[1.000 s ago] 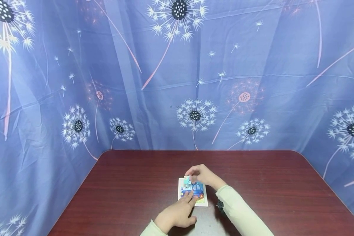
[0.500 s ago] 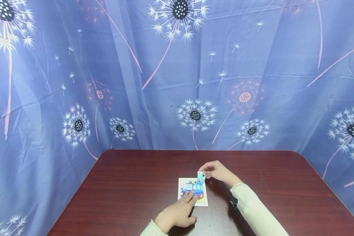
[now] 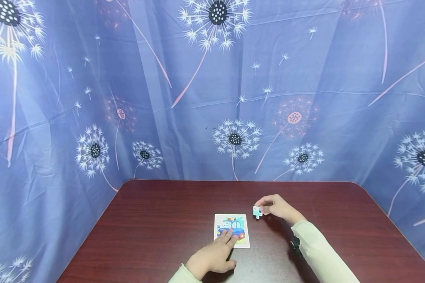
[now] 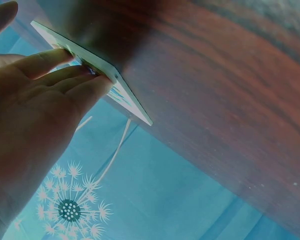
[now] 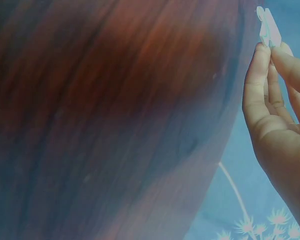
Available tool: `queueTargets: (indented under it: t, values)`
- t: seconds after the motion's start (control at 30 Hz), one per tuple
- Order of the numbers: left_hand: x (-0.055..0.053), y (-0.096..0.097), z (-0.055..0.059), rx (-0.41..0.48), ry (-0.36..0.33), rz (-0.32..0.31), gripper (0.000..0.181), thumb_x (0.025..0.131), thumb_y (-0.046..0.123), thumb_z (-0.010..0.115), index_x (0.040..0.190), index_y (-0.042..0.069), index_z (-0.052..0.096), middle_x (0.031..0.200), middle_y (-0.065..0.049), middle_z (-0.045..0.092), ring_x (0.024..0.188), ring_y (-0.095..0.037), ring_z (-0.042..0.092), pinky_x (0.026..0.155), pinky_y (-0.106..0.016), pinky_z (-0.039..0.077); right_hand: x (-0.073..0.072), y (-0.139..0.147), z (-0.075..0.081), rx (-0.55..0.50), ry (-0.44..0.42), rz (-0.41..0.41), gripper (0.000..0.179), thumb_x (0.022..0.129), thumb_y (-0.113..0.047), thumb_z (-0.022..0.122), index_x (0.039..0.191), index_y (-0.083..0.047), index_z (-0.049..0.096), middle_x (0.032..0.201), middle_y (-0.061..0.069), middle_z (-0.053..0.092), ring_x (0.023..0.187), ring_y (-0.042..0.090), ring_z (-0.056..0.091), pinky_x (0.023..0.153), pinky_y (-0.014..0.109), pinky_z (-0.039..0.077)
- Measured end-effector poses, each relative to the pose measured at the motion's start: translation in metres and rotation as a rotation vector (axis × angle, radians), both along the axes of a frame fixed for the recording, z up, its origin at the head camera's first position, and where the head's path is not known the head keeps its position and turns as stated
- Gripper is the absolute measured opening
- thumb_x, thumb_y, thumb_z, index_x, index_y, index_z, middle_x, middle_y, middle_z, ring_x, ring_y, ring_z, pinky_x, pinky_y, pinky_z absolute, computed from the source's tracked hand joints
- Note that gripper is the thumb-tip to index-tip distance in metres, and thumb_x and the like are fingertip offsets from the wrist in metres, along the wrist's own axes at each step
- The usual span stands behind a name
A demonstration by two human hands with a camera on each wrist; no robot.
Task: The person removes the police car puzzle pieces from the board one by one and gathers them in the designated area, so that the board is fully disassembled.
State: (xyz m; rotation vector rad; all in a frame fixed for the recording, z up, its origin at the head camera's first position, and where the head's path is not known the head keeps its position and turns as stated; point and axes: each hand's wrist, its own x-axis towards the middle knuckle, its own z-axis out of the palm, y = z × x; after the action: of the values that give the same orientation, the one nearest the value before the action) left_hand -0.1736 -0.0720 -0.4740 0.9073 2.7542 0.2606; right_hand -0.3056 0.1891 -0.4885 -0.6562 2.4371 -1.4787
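Lying on the dark red wood-grain desk (image 3: 156, 236): one square white-bordered puzzle board (image 3: 218, 218), blue car picture. Left hand (image 3: 212, 253): fingers extended, resting on its near part. Right hand (image 3: 278, 207): pinching one small light-blue puzzle piece (image 3: 256, 211), just right of the board. Far side: blue dandelion-print cloth (image 3: 191, 153).
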Motion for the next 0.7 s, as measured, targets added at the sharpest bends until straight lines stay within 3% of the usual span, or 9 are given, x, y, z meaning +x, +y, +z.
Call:
queueTargets:
  t: [0.27,0.47,0.7]
  values:
    - [-0.0005,-0.0002,-0.0013,0.003,-0.001,-0.008,0.068,0.088,0.035,0.061,0.144,0.003,0.042,0.151,-0.019,0.034,0.139,-0.032,0.033,0.111,-0.035,0.032,-0.0005,0.0086,-0.0076,0.017,-0.026,-0.025,0.018,0.084,0.008,0.061,0.1,0.009,0.068,0.09,0.018,0.068,0.075,0.021,0.061,0.065,0.034,0.056]
    - [0.0003,-0.0007,0.0002,0.0,-0.004,0.0,0.068,0.087,0.035,0.062,0.144,0.004,0.042,0.151,-0.018,0.034,0.14,-0.031,0.032,0.112,-0.034,0.031,-0.0005,0.0092,-0.01,0.087,0.03,-0.054,0.016,0.084,0.007,0.061,0.096,0.003,0.071,0.085,0.012,0.068,0.065,0.016,0.054,0.056,0.028,0.048]
    - [0.0008,-0.0014,-0.0003,0.013,0.003,0.004,0.069,0.086,0.035,0.062,0.144,0.004,0.042,0.151,-0.017,0.034,0.14,-0.029,0.032,0.112,-0.034,0.031,0.0,0.009,-0.0087,0.125,0.065,-0.069,0.016,0.085,0.007,0.062,0.095,0.002,0.072,0.09,0.012,0.068,0.068,0.016,0.052,0.055,0.027,0.045]
